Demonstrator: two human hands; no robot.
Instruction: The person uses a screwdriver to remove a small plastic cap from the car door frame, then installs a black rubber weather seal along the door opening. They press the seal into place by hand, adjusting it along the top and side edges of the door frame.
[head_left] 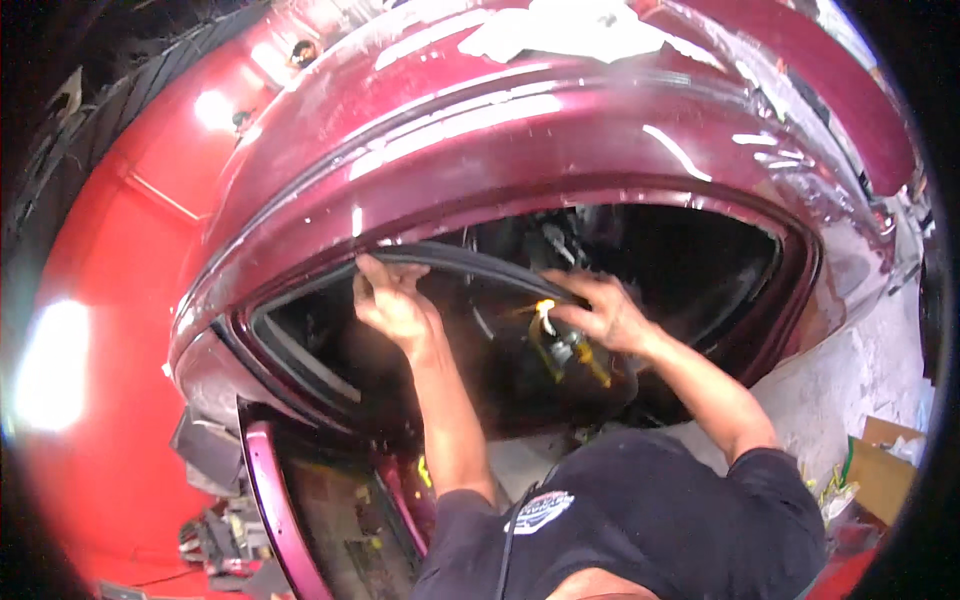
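A black rubber weatherstrip (470,262) runs along the upper edge of a dark red car's door opening (600,197). My left hand (392,300) is up at that edge, its fingers closed on the strip close to the metal lip. Farther right, my right hand (610,315) grips the strip with thumb and fingers, where it sags below the edge. Between the hands the strip bows away from the frame. Beside my right thumb shows a small yellow and white item (545,312); whether the thumb touches it, I cannot tell.
Yellow and metallic parts (580,360) show in the dark interior. An opened door panel (275,500) stands at the lower left. White material (570,30) lies on the roof. To the right is a cardboard box (885,470); a red wall (90,400) rises on the left.
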